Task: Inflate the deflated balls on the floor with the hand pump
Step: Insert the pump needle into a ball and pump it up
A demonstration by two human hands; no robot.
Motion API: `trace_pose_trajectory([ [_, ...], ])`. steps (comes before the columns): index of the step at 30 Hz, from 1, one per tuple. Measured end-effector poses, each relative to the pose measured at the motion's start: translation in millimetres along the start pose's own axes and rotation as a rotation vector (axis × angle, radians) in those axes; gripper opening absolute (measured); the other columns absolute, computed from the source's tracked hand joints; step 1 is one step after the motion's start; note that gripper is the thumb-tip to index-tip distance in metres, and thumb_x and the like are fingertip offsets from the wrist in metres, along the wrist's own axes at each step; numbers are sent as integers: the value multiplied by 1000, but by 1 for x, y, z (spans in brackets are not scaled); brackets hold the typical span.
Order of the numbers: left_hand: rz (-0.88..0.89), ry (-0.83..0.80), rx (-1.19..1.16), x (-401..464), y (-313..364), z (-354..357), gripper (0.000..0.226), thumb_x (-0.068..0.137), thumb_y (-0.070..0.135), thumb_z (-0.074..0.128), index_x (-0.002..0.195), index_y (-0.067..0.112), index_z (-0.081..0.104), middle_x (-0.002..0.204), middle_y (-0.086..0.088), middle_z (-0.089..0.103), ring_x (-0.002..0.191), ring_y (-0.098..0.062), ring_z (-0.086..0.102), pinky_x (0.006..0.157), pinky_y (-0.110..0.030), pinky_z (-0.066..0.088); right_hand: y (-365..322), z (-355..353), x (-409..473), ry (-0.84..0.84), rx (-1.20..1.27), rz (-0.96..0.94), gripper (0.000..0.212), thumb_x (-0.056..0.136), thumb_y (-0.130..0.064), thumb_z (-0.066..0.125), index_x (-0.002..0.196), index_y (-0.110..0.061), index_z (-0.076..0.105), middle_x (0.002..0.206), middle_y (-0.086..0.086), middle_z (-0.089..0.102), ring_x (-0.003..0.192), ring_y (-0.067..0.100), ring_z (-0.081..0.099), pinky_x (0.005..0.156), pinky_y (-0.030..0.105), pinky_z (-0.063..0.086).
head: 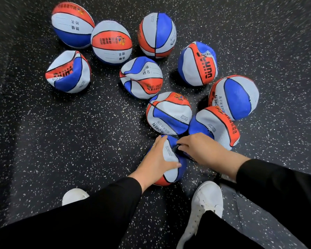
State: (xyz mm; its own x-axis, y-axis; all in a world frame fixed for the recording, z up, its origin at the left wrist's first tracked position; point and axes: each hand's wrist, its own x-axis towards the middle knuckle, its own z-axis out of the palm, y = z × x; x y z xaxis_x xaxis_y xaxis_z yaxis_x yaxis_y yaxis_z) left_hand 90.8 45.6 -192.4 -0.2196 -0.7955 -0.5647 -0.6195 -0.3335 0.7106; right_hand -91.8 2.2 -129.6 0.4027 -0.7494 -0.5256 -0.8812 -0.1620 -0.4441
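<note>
A soft red, white and blue ball [171,155] lies on the floor just in front of my feet. My left hand [156,159] grips it from the left, thumb across its white panel. My right hand [199,150] pinches a small black part of the pump [176,147] against the top of this ball. A black and grey piece of the pump [228,186] shows under my right wrist; the remainder is hidden by my sleeve. Several more balls lie beyond, most dented, such as the one [169,113] right behind the held ball.
The floor [79,132] is black rubber with white flecks. My white shoes stand at the left [74,195] and right [205,205] of the held ball. Rounder balls [111,42] sit at the far left of the group.
</note>
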Motion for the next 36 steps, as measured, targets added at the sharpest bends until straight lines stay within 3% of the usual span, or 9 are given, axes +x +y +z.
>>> trace_pose_trajectory([
  [4,38,-6,167,-12,7,-11,95,83,50,82,159,40,27,173,14,12,154,-12,29,119,-31,31,6,-45,-24,120,8,109,31,102,-43,52,113,-18,66,103,4,72,96,29,64,85,41,52],
  [7,52,-54,402,-20,16,-22,98,85,60,74,162,38,18,174,16,1,155,-16,29,119,-44,37,26,-74,-70,54,-72,234,48,98,-61,42,106,-19,67,96,2,69,89,25,62,78,37,51],
  [13,65,-127,493,-23,28,-28,99,94,50,70,167,26,8,174,10,0,157,-20,25,122,-41,31,46,-32,-183,-80,-125,266,86,80,-86,31,145,-33,44,143,-5,49,123,17,58,103,34,47],
  [15,53,-80,463,-23,31,-21,94,96,48,68,166,21,11,174,5,7,155,-20,28,121,-38,31,47,-7,-196,63,-101,256,77,80,-83,39,135,-32,55,130,-9,54,109,17,65,90,35,52],
  [17,33,-29,424,-23,35,-12,91,98,46,67,166,17,15,173,2,13,153,-24,33,120,-39,33,49,10,-195,364,-82,213,50,87,-70,43,98,-28,67,98,-11,55,82,20,65,65,34,50],
  [20,-10,7,401,-23,41,1,89,100,45,65,166,14,14,173,-2,12,151,-28,37,119,-39,35,57,16,-181,653,-187,259,38,95,-48,56,69,-20,56,77,-6,46,68,25,56,49,30,37],
  [27,-56,22,385,-26,42,4,88,102,46,60,167,16,9,174,-1,5,153,-26,33,119,-39,31,69,79,-149,457,-178,347,43,104,-47,33,95,-20,65,108,-8,59,86,24,59,58,36,53],
  [34,-58,19,362,-20,37,8,88,103,47,59,167,20,6,175,0,0,155,-26,28,120,-38,30,77,75,-128,388,-245,287,43,102,-44,38,77,-16,60,78,-2,51,69,29,60,52,36,49],
  [36,-53,10,353,-20,36,6,89,102,49,59,167,21,6,175,0,0,155,-27,29,121,-39,31,77,42,-135,487,-203,281,43,102,-42,41,73,-15,59,72,-5,44,64,31,60,52,35,46],
])
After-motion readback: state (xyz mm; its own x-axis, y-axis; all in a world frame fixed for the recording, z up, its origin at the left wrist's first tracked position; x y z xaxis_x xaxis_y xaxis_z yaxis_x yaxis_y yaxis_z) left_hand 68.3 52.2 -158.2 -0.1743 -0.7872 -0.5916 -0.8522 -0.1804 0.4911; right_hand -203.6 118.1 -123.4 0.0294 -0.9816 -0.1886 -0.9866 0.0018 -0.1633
